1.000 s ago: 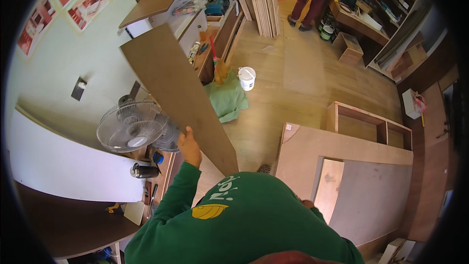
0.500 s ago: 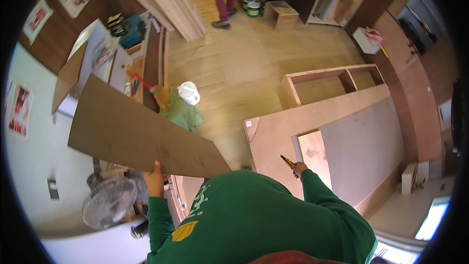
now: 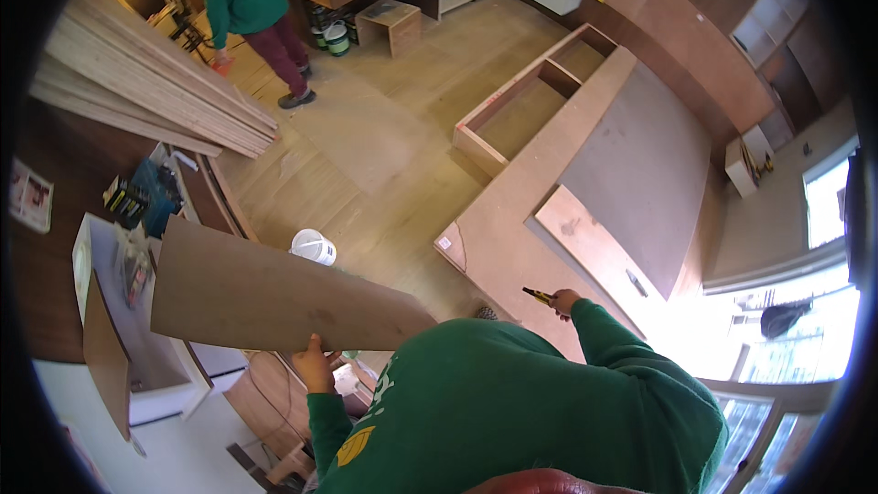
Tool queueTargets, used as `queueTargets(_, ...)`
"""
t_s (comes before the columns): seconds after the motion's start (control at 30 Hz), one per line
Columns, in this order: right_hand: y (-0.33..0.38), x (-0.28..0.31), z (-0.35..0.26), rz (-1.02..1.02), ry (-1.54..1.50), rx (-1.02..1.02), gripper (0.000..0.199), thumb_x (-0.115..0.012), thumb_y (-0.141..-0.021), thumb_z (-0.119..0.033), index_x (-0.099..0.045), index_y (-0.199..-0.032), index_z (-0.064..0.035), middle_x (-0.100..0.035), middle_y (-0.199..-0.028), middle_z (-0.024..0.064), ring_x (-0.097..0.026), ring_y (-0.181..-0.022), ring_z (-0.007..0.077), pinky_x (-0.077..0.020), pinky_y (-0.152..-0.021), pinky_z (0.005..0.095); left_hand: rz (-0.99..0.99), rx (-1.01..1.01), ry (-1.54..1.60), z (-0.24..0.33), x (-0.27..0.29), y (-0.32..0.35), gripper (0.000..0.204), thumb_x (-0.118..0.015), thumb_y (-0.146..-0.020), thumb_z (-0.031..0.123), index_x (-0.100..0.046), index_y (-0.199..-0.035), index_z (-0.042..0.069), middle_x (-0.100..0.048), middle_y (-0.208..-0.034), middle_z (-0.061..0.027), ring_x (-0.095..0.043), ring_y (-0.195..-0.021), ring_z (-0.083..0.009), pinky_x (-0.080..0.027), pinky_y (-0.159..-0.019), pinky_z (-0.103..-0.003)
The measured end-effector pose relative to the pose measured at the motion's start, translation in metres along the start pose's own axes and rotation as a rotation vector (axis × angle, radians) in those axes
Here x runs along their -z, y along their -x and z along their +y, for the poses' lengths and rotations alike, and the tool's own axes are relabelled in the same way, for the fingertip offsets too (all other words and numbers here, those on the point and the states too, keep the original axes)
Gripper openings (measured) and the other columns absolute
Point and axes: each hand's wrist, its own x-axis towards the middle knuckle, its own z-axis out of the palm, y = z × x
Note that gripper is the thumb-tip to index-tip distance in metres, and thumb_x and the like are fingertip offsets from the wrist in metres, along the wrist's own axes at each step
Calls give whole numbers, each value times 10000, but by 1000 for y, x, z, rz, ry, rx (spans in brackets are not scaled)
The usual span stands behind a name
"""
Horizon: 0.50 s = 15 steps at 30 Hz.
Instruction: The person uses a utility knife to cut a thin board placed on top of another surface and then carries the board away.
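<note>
At the far left, a white cabinet (image 3: pixel 110 311) stands against the wall, with small items on its top. Just over it the person carries a long brown plywood panel (image 3: pixel 274 297). The left hand (image 3: pixel 315 366) is closed on the panel's lower long edge, near the right end, thumb up on the face; the panel is lifted off the floor and rests on nothing else that I can see. Its long axis runs nearly level from left to right, and the narrow right end points toward the big cabinet carcass (image 3: pixel 512 220) that lies flat on the floor. A white bucket (image 3: pixel 313 246) stands on the floor just behind the panel's upper edge.

To the right, the right hand (image 3: pixel 565 303) is clamped on a yellow-and-black utility knife (image 3: pixel 540 295), blade end pointing left, over the near edge of the carcass. The two hands are well apart.

I judge the panel is picked up and in transport, but not yet set down or fitted anywhere. Another person (image 3: pixel 251 9) in green stands at the far upper left, beside leaning plywood sheets (image 3: pixel 146 82).
</note>
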Motion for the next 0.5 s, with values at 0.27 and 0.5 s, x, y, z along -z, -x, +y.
queueTargets(0.27,37,-41,-38,32,-119,-5,324,-606,-943,-273,-669,-1209,-100,-646,-757,54,-626,-579,164,-537,-500,332,-181,-58,-18,20,6,-64,333,-619,-940,124,-555,-1231,-23,-625,-1090,-138,-683,-846,-273,-623,-549,-359)
queueTargets(0.5,55,-67,-20,75,-167,-123,298,-605,-941,-259,-670,-1159,-67,-636,-743,66,-612,-555,173,-522,-482,334,-199,-27,-85,30,10,-92,330,-601,-936,123,-552,-1231,-17,-629,-1112,-124,-684,-858,-246,-619,-539,-328)
